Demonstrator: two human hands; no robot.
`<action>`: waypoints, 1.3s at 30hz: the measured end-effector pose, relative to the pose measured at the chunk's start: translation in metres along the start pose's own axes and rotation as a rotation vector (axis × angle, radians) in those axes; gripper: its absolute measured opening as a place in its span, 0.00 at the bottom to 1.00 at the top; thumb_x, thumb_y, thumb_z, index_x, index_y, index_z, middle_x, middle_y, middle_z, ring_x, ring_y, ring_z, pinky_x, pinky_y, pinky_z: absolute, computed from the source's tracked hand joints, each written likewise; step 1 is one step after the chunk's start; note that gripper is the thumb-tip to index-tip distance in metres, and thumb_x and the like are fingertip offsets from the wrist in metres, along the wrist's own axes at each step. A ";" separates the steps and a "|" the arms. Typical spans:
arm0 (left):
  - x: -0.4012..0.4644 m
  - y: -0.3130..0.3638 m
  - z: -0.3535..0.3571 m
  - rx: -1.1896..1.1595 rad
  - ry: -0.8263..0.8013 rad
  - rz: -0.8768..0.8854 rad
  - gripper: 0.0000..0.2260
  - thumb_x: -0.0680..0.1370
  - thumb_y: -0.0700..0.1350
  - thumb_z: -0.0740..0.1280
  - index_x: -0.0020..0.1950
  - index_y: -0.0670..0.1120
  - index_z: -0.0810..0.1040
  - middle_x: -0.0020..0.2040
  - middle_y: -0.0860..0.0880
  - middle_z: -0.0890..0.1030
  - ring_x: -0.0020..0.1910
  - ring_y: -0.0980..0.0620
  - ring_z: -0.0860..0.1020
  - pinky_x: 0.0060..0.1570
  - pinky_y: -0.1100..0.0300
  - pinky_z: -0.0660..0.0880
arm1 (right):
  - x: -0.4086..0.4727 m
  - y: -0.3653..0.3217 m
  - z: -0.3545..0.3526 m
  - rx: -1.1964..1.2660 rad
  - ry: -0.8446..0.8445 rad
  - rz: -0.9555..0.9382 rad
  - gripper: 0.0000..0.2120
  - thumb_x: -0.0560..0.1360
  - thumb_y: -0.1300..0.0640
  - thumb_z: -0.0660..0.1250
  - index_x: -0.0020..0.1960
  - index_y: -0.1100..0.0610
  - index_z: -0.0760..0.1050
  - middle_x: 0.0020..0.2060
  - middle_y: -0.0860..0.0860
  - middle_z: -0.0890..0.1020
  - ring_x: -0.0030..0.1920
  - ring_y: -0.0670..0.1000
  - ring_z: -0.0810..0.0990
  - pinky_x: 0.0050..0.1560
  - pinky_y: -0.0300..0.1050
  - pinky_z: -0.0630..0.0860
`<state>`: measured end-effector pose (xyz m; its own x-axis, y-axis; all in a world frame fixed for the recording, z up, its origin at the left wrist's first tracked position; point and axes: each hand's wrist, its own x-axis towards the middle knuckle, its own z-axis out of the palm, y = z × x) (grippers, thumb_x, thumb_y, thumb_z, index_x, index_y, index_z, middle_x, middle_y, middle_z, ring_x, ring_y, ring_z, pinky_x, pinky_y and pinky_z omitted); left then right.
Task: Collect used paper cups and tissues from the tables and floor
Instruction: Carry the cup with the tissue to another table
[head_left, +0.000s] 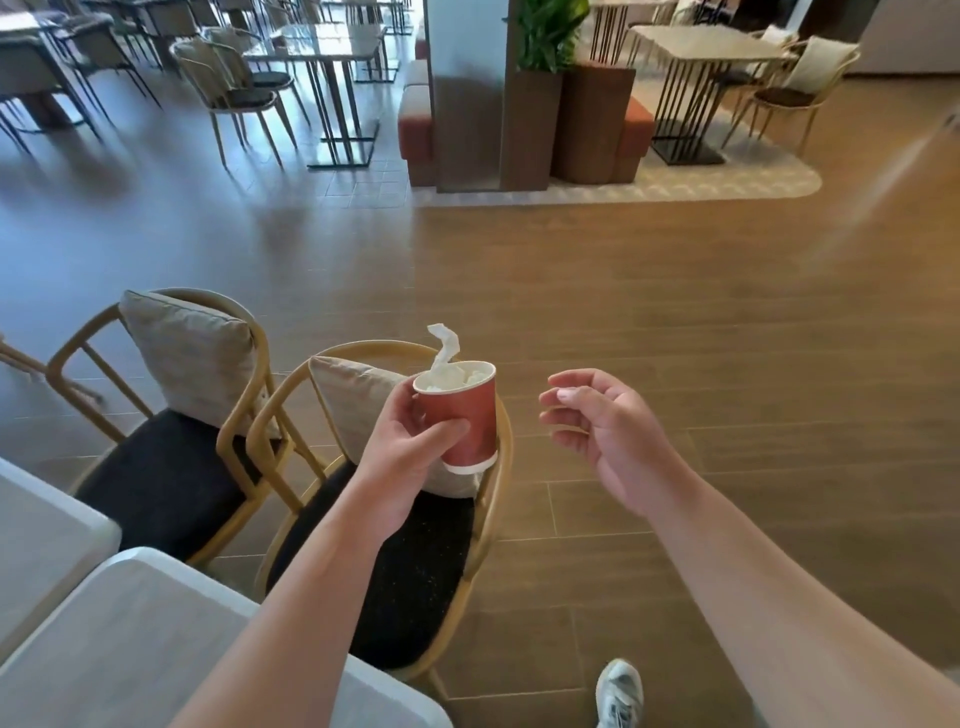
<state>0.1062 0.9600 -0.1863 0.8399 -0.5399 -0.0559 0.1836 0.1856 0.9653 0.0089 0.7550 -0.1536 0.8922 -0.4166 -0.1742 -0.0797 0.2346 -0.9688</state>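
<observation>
I note a red paper cup with a white base rim, stuffed with white tissue. The chairs have gold-yellow frames, black speckled seats and beige cushions. The floor is brown wood plank; my shoe is pale grey.

Bare forearms and one pale sneaker

Both arms are uncovered from wrist to the frame's lower edge, no sleeves, watch or rings showing on the left hand or right hand. The sneaker is whitish-grey mesh with matching laces.
</observation>
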 end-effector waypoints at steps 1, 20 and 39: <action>0.007 -0.001 0.004 -0.001 0.001 -0.002 0.35 0.63 0.48 0.81 0.68 0.50 0.75 0.61 0.45 0.82 0.61 0.47 0.81 0.53 0.57 0.78 | 0.005 0.000 -0.005 0.010 0.007 0.000 0.07 0.76 0.61 0.65 0.53 0.55 0.78 0.42 0.50 0.86 0.43 0.48 0.83 0.39 0.41 0.78; 0.216 -0.009 0.160 0.057 0.070 0.016 0.33 0.61 0.46 0.78 0.66 0.47 0.76 0.58 0.44 0.83 0.58 0.48 0.80 0.55 0.55 0.77 | 0.195 -0.066 -0.157 0.075 -0.008 -0.004 0.07 0.79 0.64 0.63 0.53 0.57 0.77 0.42 0.50 0.84 0.41 0.48 0.81 0.40 0.42 0.77; 0.361 -0.007 0.212 0.058 0.133 0.036 0.34 0.59 0.47 0.76 0.66 0.44 0.75 0.54 0.47 0.81 0.53 0.51 0.79 0.51 0.58 0.76 | 0.340 -0.108 -0.225 0.076 -0.063 -0.019 0.07 0.78 0.64 0.63 0.52 0.57 0.78 0.41 0.50 0.85 0.42 0.48 0.82 0.40 0.42 0.77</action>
<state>0.3000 0.5898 -0.1593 0.9062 -0.4198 -0.0508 0.1256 0.1525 0.9803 0.2210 0.3898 -0.1478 0.9196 -0.3661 -0.1427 -0.0311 0.2941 -0.9553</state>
